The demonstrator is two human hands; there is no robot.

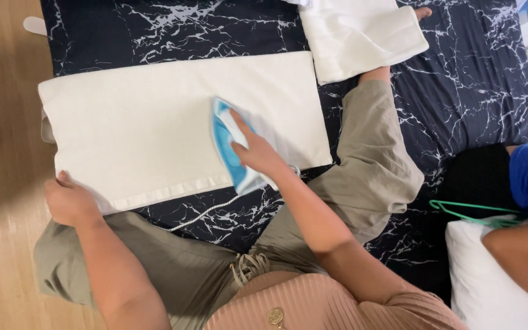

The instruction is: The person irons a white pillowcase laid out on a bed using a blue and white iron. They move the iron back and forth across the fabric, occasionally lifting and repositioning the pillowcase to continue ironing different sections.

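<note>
Under the right hand [256, 153]: blue-and-white iron [230, 146], fingers wrapped around its handle, soleplate flat on the cream cloth [154, 116]. The iron sits right of the cloth's middle, nose pointing away from the person. Left hand [68, 198] is closed on the cloth's near left corner, pinning it to the dark marbled mat [459, 79].

Progress, my read: the cloth looks flat and crease-free on both sides of the iron, so pressing seems well along; the strip by the left hand is likely what's left. 1 folded white piece [362, 36] lies beyond the right hand, just touching the cloth's far right corner.

Containers: none in view. Cord [206, 214] trails toward the person. Another person's arm [517, 250] and a green hanger [478, 214] sit well right.
</note>
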